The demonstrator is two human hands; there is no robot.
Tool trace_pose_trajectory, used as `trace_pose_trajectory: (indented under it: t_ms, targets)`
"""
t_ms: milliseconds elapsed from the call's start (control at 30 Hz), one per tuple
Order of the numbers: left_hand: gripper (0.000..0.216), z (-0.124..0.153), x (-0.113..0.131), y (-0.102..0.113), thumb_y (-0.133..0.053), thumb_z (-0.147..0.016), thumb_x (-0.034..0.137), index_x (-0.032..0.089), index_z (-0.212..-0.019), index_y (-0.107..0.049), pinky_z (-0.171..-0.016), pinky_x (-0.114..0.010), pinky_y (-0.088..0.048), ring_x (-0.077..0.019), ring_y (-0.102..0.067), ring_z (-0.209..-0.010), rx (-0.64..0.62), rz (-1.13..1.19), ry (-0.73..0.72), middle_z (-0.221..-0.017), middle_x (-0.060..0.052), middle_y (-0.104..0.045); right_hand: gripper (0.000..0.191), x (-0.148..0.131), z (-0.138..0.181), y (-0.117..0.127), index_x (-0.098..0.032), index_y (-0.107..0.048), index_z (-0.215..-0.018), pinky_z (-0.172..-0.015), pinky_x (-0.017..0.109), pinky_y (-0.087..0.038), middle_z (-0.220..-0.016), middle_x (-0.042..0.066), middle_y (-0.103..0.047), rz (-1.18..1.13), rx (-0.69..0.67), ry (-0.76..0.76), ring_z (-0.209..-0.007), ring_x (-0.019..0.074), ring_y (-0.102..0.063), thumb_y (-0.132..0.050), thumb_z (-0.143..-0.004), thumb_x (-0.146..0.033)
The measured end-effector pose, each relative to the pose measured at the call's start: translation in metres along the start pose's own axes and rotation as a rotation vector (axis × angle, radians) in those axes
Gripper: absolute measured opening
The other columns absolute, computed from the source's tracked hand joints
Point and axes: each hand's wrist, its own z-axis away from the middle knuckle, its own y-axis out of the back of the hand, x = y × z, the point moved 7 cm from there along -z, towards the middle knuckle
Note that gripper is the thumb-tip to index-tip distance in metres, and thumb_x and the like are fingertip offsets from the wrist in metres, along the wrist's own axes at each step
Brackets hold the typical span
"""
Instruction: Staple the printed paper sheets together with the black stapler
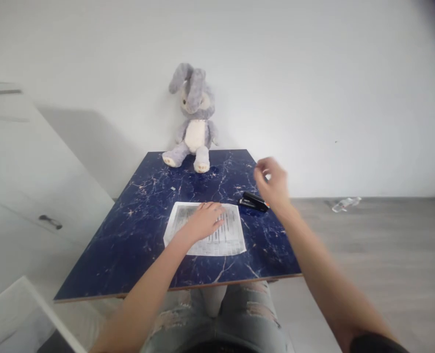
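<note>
Ripped jeans (pixel 249 318) show closest, below the blue table (pixel 136 235). From the left, a plush rabbit (pixel 194 132) sits at the back; nearer, the left hand (pixel 205 221) lies flat, gripping nothing, on a printed sheet (pixel 217 240). Just right rests a black stapler (pixel 253 201); farther right, the right hand (pixel 272 180) hangs blurred, curled; I can't tell whether it holds anything.

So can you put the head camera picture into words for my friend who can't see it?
A person's left hand rests on printed paper on a blue, marble-patterned table; the blurred right hand is raised near a black stapler. A gray plush bunny sits at the table's far end, before a pale wall.
</note>
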Motion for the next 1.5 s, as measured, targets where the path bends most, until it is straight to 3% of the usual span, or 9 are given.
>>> trace_pose_trajectory:
  t_ms: [133, 300, 433, 667, 867, 1000, 1200, 1400, 1500]
  targets:
    - [0.053, -0.025, -0.023, -0.05, -0.048, -0.107, 0.042, 0.028, -0.157, -0.046, -0.122, -0.072, -0.024, -0.0398, -0.03, -0.157, -0.162, -0.049, 0.034, -0.168, -0.012, -0.039, 0.032, 0.042, 0.014, -0.059, -0.016, -0.066, -0.079, -0.07, 0.031, -0.042, -0.084, 0.009, -0.068, 0.117, -0.227, -0.156, -0.073, 0.0187, -0.06, -0.054, -0.104, -0.032]
    - [0.055, -0.031, -0.047, -0.061, -0.035, -0.11, 0.047, 0.025, -0.159, -0.045, -0.124, -0.072, -0.021, -0.0375, -0.028, -0.158, -0.029, -0.043, 0.11, -0.169, -0.016, -0.035, 0.046, 0.061, 0.038, -0.099, -0.018, -0.066, -0.074, -0.063, 0.034, -0.032, -0.083, 0.012, -0.07, 0.261, -0.276, -0.183, -0.065, 0.0199, -0.058, -0.044, -0.109, -0.038]
    - [0.055, -0.034, -0.053, -0.065, -0.041, -0.108, 0.047, 0.023, -0.157, -0.046, -0.125, -0.068, -0.022, -0.0377, -0.028, -0.159, 0.03, 0.004, 0.138, -0.17, -0.019, -0.034, 0.046, 0.053, 0.044, -0.1, -0.018, -0.069, -0.078, -0.061, 0.032, -0.028, -0.082, 0.009, -0.07, 0.296, -0.275, -0.084, -0.064, 0.0183, -0.057, -0.045, -0.109, -0.042]
    - [0.037, -0.04, -0.052, -0.05, -0.047, -0.105, 0.031, 0.02, -0.138, -0.061, -0.115, -0.059, -0.038, -0.0329, -0.056, -0.128, 0.159, 0.011, 0.119, -0.138, -0.015, -0.06, 0.049, 0.059, 0.042, -0.102, -0.019, -0.062, -0.067, -0.06, 0.03, -0.027, -0.072, 0.005, -0.068, 0.245, -0.276, -0.058, -0.065, 0.0174, -0.059, -0.045, -0.107, -0.041]
    - [0.035, -0.042, -0.052, -0.043, -0.048, -0.104, 0.025, 0.021, -0.136, -0.061, -0.108, -0.05, -0.044, -0.0293, -0.057, -0.118, 0.243, 0.011, 0.085, -0.129, -0.012, -0.059, 0.054, 0.059, 0.043, -0.106, -0.019, -0.058, -0.064, -0.062, 0.029, -0.032, -0.068, 0.005, -0.065, 0.121, -0.305, 0.045, -0.064, 0.0159, -0.06, -0.041, -0.107, -0.046]
    - [0.039, -0.042, -0.05, -0.044, -0.048, -0.105, 0.026, 0.022, -0.142, -0.059, -0.107, -0.05, -0.044, -0.0296, -0.056, -0.119, 0.242, -0.001, 0.061, -0.13, -0.012, -0.058, 0.055, 0.059, 0.042, -0.1, -0.02, -0.055, -0.063, -0.063, 0.028, -0.033, -0.065, 0.004, -0.061, 0.037, -0.244, 0.033, -0.061, 0.014, -0.054, -0.04, -0.108, -0.048]
    - [0.043, -0.045, -0.051, -0.049, -0.048, -0.106, 0.03, 0.025, -0.147, -0.058, -0.106, -0.05, -0.044, -0.0308, -0.055, -0.12, 0.227, -0.059, 0.053, -0.131, -0.013, -0.057, 0.052, 0.063, 0.038, -0.086, -0.021, -0.054, -0.067, -0.068, 0.031, -0.04, -0.067, 0.003, -0.055, -0.165, -0.022, 0.073, -0.064, 0.0163, -0.051, -0.039, -0.11, -0.046]
    - [0.048, -0.047, -0.051, -0.055, -0.048, -0.105, 0.032, 0.021, -0.151, -0.055, -0.106, -0.052, -0.044, -0.0329, -0.053, -0.121, 0.159, -0.125, 0.072, -0.136, -0.016, -0.054, 0.028, 0.066, 0.035, -0.08, -0.021, -0.062, -0.091, -0.077, 0.034, -0.046, -0.087, 0.006, -0.062, -0.237, 0.045, 0.129, -0.079, 0.0203, -0.056, -0.044, -0.107, -0.036]
    - [0.049, -0.048, -0.05, -0.056, -0.049, -0.105, 0.033, 0.02, -0.151, -0.056, -0.106, -0.052, -0.044, -0.0333, -0.052, -0.122, 0.125, -0.13, 0.08, -0.138, -0.017, -0.053, 0.021, 0.069, 0.033, -0.081, -0.021, -0.061, -0.092, -0.079, 0.035, -0.047, -0.087, 0.006, -0.06, -0.221, 0.047, 0.134, -0.081, 0.0204, -0.055, -0.046, -0.104, -0.03]
